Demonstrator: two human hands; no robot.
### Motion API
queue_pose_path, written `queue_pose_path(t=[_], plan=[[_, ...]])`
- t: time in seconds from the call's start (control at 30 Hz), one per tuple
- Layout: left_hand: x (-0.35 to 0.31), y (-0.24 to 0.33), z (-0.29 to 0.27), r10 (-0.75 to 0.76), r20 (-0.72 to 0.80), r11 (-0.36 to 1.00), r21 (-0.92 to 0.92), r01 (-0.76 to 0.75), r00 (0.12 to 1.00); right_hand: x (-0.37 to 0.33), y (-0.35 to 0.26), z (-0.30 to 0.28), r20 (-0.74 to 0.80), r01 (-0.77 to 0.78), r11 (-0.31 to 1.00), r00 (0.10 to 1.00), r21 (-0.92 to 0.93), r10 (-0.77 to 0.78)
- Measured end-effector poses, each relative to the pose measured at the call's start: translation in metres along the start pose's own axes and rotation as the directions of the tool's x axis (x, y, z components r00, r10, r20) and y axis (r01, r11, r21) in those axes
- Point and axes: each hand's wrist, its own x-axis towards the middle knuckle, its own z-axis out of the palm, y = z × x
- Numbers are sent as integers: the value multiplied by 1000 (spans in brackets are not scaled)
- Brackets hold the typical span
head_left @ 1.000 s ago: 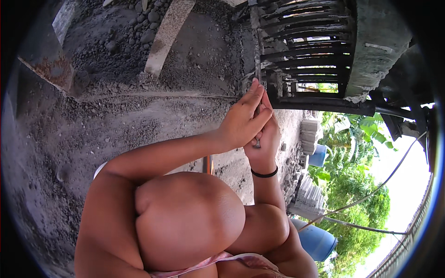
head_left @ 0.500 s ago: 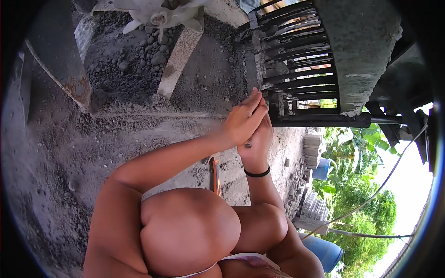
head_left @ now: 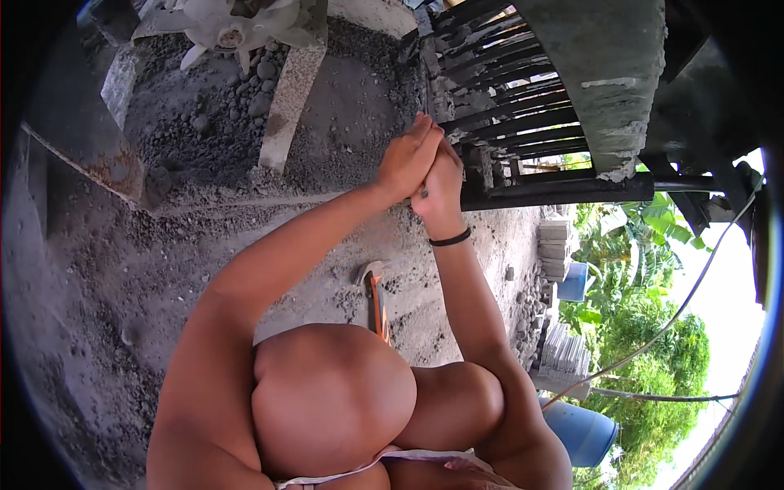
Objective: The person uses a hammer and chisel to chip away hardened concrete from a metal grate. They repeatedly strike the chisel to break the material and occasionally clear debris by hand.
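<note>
Both of my hands are together at the lower corner of a grimy black slatted grate [head_left: 523,122]. My left hand [head_left: 402,167] is closed from the left, its fingers pressed against the other hand. My right hand [head_left: 443,184], with a black band on the wrist, is closed around a thin metal bar [head_left: 425,193]. Only the bar's blunt near end shows clearly below the fingers; its far part runs along the grate's left edge, mostly hidden. A claw hammer [head_left: 377,298] with an orange and black handle lies on the ground between my arms, partly behind my knee.
A whitish machine part [head_left: 237,33] stands on speckled legs over dark gravel at upper left. Beside it is a rusty metal sheet [head_left: 90,147]. A rough concrete slab [head_left: 596,73] borders the grate. Stacked blocks [head_left: 555,249], blue barrels [head_left: 580,433] and a hanging cable [head_left: 653,347] are at right.
Both hands and the bar have moved up and slightly left in view, with my arms stretched further out. More of the hammer shows. The view has shifted slightly.
</note>
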Motion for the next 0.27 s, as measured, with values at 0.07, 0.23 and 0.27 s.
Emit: queue_pose_path(t=[0.07, 0.23, 0.27], plan=[[5, 6, -8, 47, 24, 999, -18, -46, 999, 7, 2, -3, 53, -113, 982, 993, 149, 106], [-52, -15, -24, 49, 98, 996, -83, -40, 994, -37, -45, 13, 261, -561, 464, 785, 686, 562], [-60, -26, -25, 2, 110, 984, -175, 17, 994, -47, -45, 15, 267, -571, 456, 776, 682, 572]])
